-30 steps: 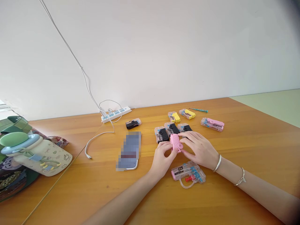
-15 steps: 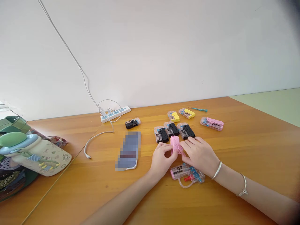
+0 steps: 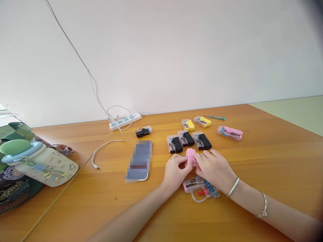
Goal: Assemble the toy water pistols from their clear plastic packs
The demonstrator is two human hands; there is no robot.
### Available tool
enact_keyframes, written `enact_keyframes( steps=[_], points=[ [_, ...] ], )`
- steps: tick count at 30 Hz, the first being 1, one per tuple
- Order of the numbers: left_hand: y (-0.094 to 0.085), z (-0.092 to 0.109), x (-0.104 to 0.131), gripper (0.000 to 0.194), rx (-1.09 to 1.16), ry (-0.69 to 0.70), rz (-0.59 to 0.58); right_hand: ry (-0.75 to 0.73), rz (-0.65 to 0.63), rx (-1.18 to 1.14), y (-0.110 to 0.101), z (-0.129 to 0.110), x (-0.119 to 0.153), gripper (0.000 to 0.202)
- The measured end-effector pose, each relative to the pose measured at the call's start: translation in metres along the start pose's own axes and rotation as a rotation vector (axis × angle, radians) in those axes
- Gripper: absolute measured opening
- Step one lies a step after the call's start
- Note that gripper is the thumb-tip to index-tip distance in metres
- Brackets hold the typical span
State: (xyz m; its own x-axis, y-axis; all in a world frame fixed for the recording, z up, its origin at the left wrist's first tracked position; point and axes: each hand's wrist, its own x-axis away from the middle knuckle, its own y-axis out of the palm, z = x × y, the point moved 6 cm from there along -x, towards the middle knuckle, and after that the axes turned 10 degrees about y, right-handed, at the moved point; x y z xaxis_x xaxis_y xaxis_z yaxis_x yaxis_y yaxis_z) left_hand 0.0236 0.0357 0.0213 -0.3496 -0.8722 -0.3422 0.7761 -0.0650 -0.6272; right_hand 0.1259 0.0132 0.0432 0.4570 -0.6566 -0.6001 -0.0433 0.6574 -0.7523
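A pink plastic piece (image 3: 190,156) is held between both hands near the middle of the table. My left hand (image 3: 176,171) pinches its left and lower side. From the right, my right hand (image 3: 213,164) grips it with bent fingers that cover part of it. Just below the hands lies a clear mini water gun (image 3: 194,185) with a pink end, blue inner parts and a red trigger. Beyond the hands are several black-and-clear toys (image 3: 186,138), with yellow-and-clear ones (image 3: 204,121) farther back. Another pink-and-clear toy (image 3: 230,132) rests at the right.
A phone (image 3: 140,161) lies left of my hands. Behind it are a single black toy (image 3: 143,131), a power strip (image 3: 126,121) and a white cable (image 3: 106,144). A bottle (image 3: 50,164) stands tilted at the far left. At the back lies a teal screwdriver (image 3: 215,117).
The pink piece has turned and tilted slightly between my hands, and my right fingers now cover more of its right side. The whole view has shifted a little.
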Motion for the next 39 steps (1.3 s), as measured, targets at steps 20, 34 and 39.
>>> enact_keyframes(
  steps=[20,34,39],
  points=[
    [0.003,-0.009,-0.001,0.034,0.036,-0.081,0.004,0.052,-0.045,0.168,0.003,-0.014,-0.002,0.013],
    [-0.004,-0.003,0.000,0.024,0.131,-0.026,0.098,0.228,-0.118,-0.195,0.009,0.035,-0.011,0.025],
    [-0.008,-0.004,0.000,0.017,0.107,-0.016,0.145,0.248,-0.217,-0.262,0.024,0.042,-0.008,0.018]
  ],
)
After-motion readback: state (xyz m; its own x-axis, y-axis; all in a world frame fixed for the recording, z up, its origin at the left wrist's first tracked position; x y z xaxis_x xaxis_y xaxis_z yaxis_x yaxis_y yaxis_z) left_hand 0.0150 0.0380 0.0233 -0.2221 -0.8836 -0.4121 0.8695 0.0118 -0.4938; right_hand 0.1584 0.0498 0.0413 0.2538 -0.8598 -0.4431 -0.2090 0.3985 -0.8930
